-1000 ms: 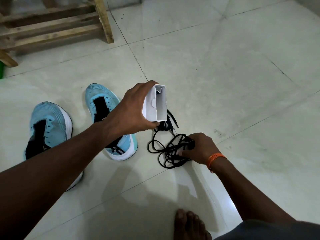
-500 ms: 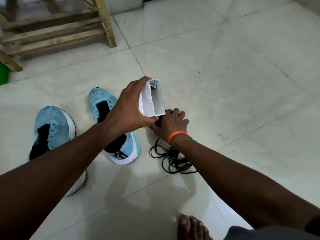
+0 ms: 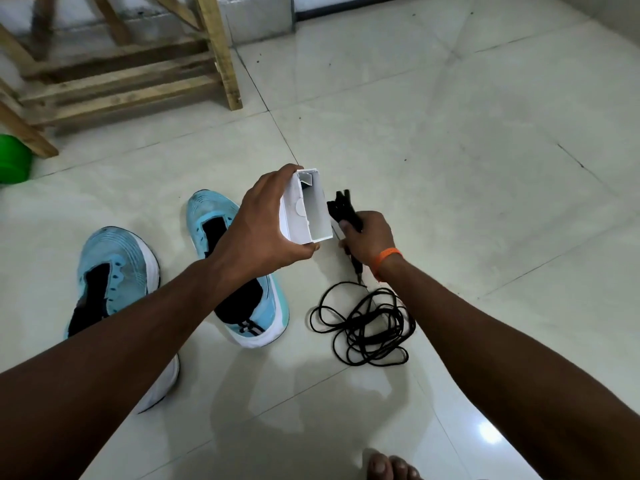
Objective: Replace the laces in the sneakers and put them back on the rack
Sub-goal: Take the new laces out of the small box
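Observation:
Two light-blue sneakers stand laceless on the tiled floor: one point(image 3: 114, 275) at the left, the other point(image 3: 242, 306) beside it, partly hidden by my left forearm. My left hand point(image 3: 263, 230) grips an open, empty-looking white cardboard box point(image 3: 306, 209) above the floor. Just right of the box, my right hand point(image 3: 367, 237) holds a folded bundle of black laces point(image 3: 341, 207). A loose tangle of black lace point(image 3: 363, 323) lies on the floor below that hand.
The wooden shoe rack point(image 3: 121, 77) stands at the back left, with a green object point(image 3: 14, 161) beside its leg. My bare toes point(image 3: 391, 467) show at the bottom edge. Pale floor tiles point(image 3: 485, 168) spread to the right.
My right hand rose from the floor beside the box holding a folded black lace bundle. The view tilted, showing more of the rack. The left hand kept the box.

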